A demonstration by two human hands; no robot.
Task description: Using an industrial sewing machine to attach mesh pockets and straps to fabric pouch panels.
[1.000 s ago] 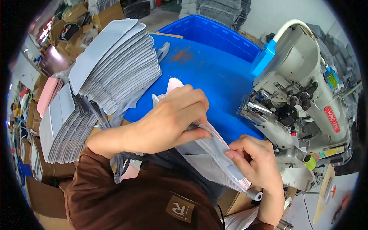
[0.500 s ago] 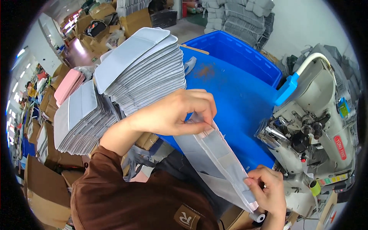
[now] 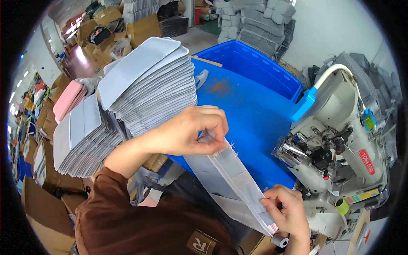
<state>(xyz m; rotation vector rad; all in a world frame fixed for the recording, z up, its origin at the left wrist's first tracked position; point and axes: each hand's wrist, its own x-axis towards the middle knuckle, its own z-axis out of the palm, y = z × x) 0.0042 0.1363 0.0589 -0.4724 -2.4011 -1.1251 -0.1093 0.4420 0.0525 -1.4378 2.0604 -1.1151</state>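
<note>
Stretched between my two hands is a light grey fabric panel (image 3: 231, 180) with a stitched seam along its length and frayed pinkish edges. My left hand (image 3: 202, 129) pinches its upper end between thumb and fingers. Near the lower end my right hand (image 3: 285, 210) grips the edge, thumb on top. The panel slants down to the right, over my lap and the near edge of the blue table (image 3: 255, 123). Left of it stands a tall stack of grey fabric panels (image 3: 148, 80), with a lower stack of similar panels (image 3: 83, 136) beside that.
A white sewing machine (image 3: 340, 127) stands close on the right. Beyond the table is a blue plastic bin (image 3: 250, 63). Pink folded pieces (image 3: 70, 100) lie behind the lower stack, and a cardboard box (image 3: 44, 212) is at the lower left. A thread spool (image 3: 279, 241) sits below my right hand.
The whole view has shifted, so the surroundings and both hands appear a little further left. Both hands keep their hold on the panel, which stays stretched at nearly the same slant.
</note>
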